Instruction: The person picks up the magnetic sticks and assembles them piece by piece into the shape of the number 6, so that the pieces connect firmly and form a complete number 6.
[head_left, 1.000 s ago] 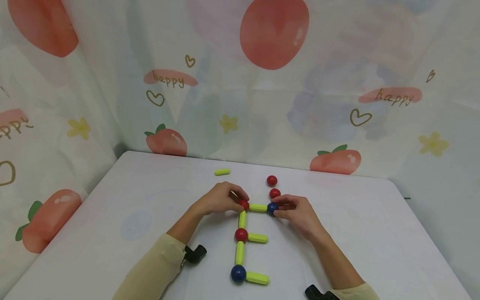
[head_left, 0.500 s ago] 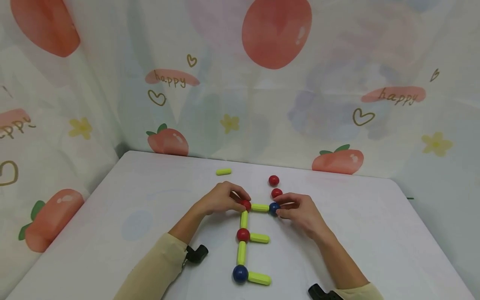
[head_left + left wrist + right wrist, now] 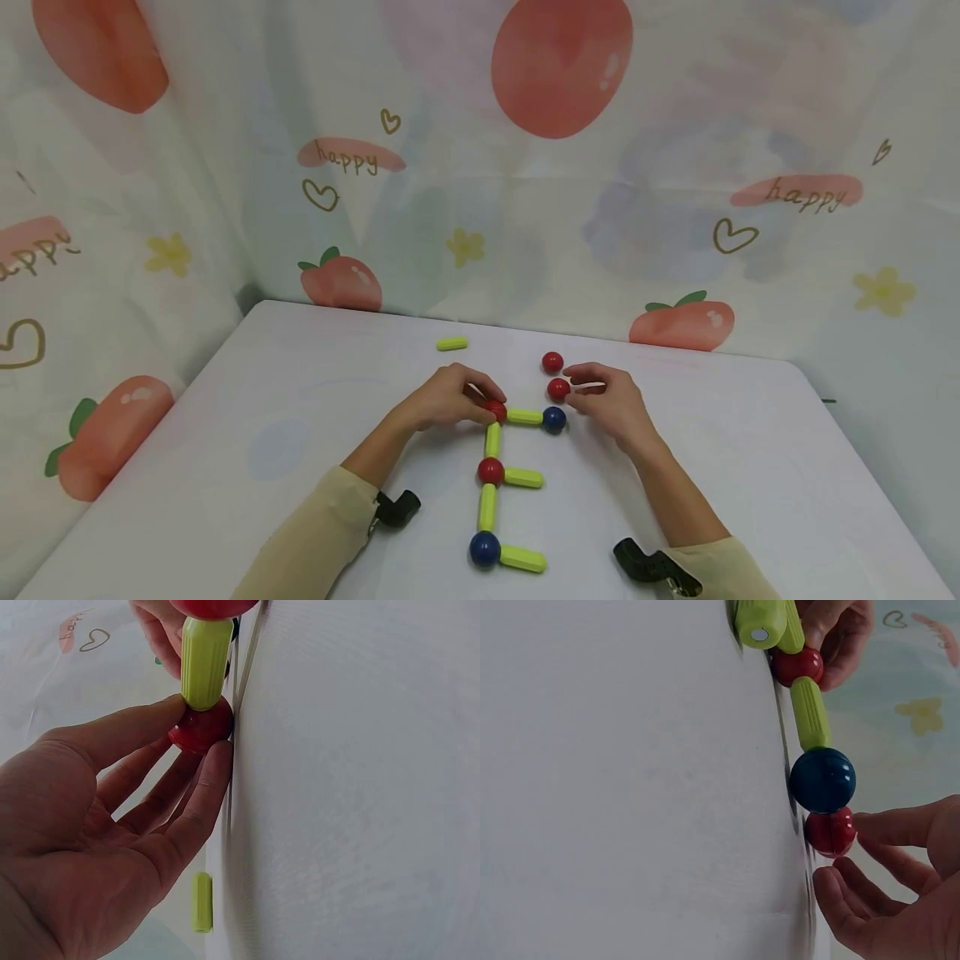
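Near the middle of the smooth white bench (image 3: 712, 467), the left hand (image 3: 450, 396) pinches a glossy red corner ball (image 3: 497, 410) between thumb and fingers. From it pieces run in line away from the far edge: a ribbed lime-green upper rod (image 3: 492, 440), a glossy red middle ball (image 3: 491, 471), a lime-green lower rod (image 3: 487, 508) and a glossy dark-blue bottom ball (image 3: 485, 550). Pointing toward the bench's right edge are 3 more lime-green lengths: the top side rod (image 3: 524, 417), which meets a glossy blue end ball (image 3: 554, 419), then the middle side rod (image 3: 523, 477) and bottom side rod (image 3: 522, 559), whose outer ends carry no ball. Toward the far edge sit 2 loose glossy pieces, a nearer red ball (image 3: 558, 389) and a farther red ball (image 3: 552, 362); left of them, close to that edge, lies a spare lime-green rod (image 3: 452, 343). The right hand (image 3: 611, 404) is at the nearer red ball, thumb and fingers parted beside it; I cannot tell how firmly any fingertip touches. The step in hand looks like picking up that ball while the left hand steadies the corner. The next move seems to call for closing thumb and fingers on it without nudging the blue end ball or farther red ball nearby.
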A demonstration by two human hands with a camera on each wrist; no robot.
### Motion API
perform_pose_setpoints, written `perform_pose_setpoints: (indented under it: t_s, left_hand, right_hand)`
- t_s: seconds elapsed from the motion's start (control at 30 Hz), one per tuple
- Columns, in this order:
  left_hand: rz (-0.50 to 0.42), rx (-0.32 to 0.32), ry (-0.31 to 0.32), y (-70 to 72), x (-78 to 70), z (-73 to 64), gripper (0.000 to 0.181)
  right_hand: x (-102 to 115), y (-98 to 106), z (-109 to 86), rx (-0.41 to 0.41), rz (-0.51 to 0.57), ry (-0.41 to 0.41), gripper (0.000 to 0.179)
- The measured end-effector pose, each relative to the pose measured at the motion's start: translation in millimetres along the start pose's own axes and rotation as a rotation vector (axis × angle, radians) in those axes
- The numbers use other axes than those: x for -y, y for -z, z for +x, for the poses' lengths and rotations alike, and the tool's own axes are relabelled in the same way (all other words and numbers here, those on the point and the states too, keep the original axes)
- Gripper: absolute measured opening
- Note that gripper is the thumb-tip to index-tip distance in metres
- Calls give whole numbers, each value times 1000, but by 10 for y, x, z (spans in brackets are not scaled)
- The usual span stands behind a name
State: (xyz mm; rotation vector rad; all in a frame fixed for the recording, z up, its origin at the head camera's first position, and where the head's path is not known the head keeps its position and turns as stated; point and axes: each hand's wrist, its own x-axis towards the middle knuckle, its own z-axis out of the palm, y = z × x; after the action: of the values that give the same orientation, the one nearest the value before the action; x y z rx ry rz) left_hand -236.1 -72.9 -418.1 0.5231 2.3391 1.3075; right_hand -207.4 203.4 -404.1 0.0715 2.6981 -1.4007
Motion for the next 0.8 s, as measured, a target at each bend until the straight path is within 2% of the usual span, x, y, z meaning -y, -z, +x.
perform_pose_setpoints:
  t_s: [0.33,0.8]
  left_hand:
    - [-2,0,-3,-4,23,17,24]
    - [-16,-7,8,-2,40,13,24]
  right_hand:
    - [24,-68,123,33,-73,-32,42]
    - [8,-59,98,30,-34,-31,40]
